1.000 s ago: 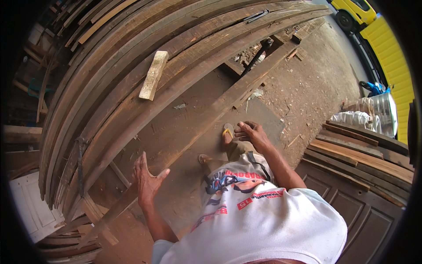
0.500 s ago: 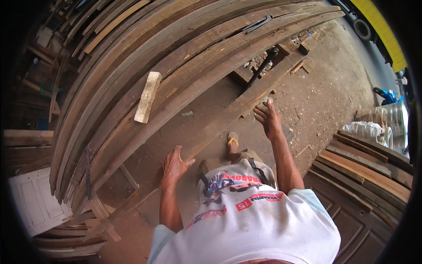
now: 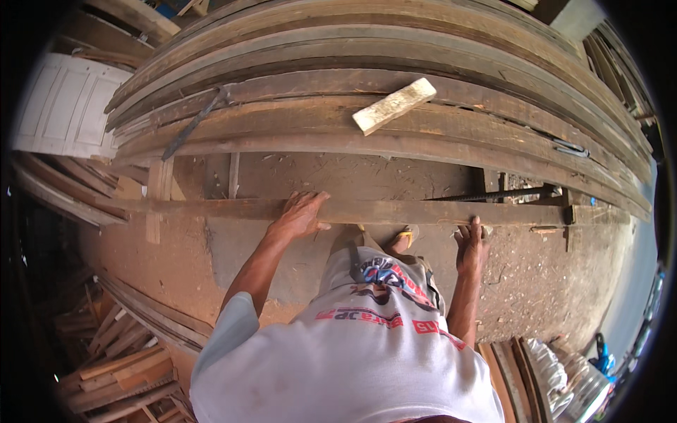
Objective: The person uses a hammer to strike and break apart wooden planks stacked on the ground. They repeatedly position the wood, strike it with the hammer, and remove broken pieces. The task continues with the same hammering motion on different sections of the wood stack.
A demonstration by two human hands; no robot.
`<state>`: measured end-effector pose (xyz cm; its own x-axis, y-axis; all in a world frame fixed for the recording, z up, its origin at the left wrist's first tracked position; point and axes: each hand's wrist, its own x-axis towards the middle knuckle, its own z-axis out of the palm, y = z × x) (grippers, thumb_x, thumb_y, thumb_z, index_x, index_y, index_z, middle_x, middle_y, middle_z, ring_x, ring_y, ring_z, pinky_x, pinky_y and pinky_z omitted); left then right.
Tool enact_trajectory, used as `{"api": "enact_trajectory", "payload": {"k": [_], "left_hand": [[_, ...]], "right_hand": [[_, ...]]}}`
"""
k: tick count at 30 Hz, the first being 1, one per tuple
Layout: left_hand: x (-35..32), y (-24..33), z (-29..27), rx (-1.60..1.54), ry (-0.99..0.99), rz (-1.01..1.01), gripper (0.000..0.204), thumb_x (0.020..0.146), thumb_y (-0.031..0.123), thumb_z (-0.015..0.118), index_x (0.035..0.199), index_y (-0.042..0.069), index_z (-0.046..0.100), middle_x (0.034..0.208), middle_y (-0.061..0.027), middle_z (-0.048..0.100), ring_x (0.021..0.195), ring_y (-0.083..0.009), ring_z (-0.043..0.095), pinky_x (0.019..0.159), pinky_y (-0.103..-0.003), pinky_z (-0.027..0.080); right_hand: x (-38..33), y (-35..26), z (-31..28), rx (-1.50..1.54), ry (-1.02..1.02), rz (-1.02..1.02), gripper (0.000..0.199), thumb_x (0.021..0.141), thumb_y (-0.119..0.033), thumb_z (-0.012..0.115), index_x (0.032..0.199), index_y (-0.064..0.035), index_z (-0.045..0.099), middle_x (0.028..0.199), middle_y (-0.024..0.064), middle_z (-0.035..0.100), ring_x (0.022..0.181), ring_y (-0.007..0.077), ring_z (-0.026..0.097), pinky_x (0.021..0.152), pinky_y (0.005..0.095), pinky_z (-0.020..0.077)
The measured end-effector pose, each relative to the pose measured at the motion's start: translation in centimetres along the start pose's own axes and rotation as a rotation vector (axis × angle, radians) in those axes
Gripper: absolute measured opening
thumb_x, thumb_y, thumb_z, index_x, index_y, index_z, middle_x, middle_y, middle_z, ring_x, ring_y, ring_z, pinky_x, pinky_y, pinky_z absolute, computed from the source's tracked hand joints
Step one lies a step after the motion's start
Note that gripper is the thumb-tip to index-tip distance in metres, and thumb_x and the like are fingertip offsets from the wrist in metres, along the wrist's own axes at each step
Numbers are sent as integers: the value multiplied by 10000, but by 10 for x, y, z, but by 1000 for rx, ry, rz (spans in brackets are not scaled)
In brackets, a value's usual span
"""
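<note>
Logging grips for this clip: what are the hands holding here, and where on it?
Both hands rest on one long plank: the left hand on its near edge toward the middle, the right hand further along that edge. Whether the fingers wrap it cannot be told.

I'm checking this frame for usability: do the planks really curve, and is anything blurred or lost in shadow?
Head view: fisheye bends the stacked planks toward the rim; the centre is sharp, with both the left hand and right hand crisp on the long plank; daylight is even; the scrap wood at lower left sinks into shadow.
</note>
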<state>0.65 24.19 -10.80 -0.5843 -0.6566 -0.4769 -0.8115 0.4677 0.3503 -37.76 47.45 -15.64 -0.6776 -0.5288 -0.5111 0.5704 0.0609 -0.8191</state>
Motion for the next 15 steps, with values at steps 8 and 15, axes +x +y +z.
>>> {"api": "enact_trajectory", "payload": {"k": [8, 15], "left_hand": [[11, -41, -80, -630, 146, 24, 629, 897, 494, 765, 1324, 46, 652, 1362, -224, 645, 1296, -352, 604, 1061, -465, 502], [61, -342, -206, 284, 893, -383, 623, 1022, 416, 572, 1477, -1, 490, 1455, -281, 544, 1337, -437, 529, 1098, -537, 426]], "right_hand": [[-16, 3, 27, -66, 125, 14, 678, 970, -531, 707, 1355, -2, 527, 1151, 106, 647, 1091, 261, 671, 846, 360, 531], [-37, 23, 41, -120, 210, -47, 751, 1029, -578, 559, 1399, 73, 507, 1166, 211, 691, 995, 282, 716, 813, 381, 567]]}}
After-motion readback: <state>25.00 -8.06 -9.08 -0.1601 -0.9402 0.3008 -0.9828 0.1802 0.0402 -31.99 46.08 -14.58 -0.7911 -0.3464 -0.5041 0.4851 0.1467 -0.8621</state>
